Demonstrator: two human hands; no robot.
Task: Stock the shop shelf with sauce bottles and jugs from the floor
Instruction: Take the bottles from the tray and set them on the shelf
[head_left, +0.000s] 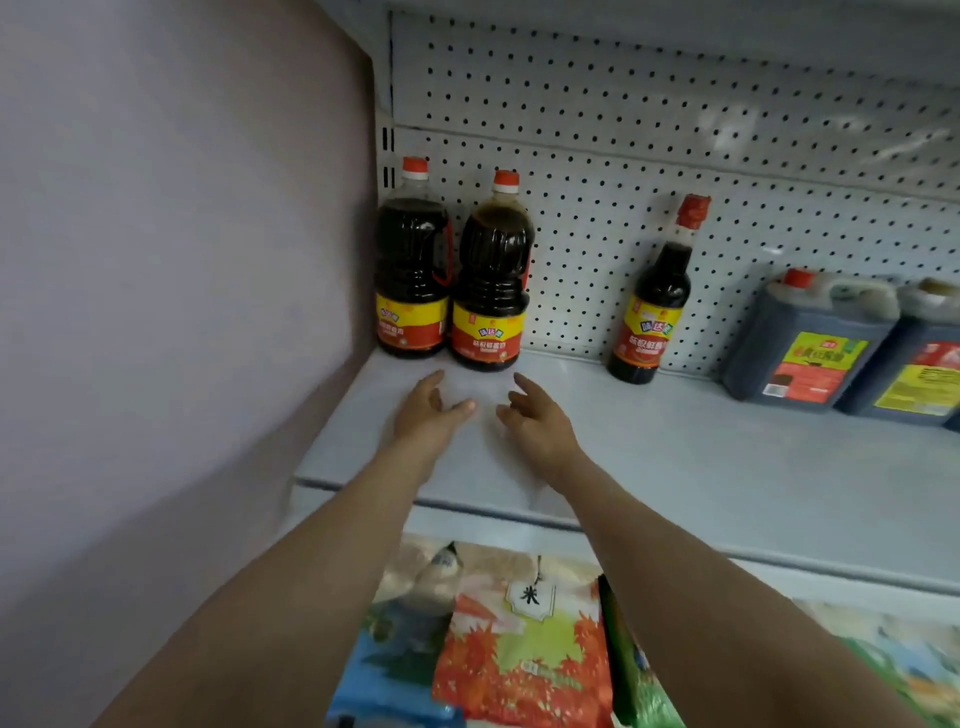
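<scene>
Currently both hands empty, fingers relaxed and spread over the shelf (675, 467). Left hand (426, 410) and right hand (537, 415) sit just in front of the second large sauce bottle (491, 280), not touching it. First large bottle (413, 260) stands in the corner beside it; slim bottle (657, 296) and two jugs (810, 343) further right.

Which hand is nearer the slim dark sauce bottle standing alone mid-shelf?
Right. The right hand hovers open, left of and in front of the slim dark sauce bottle. The left hand is farther left, before the two big bottles.
</scene>
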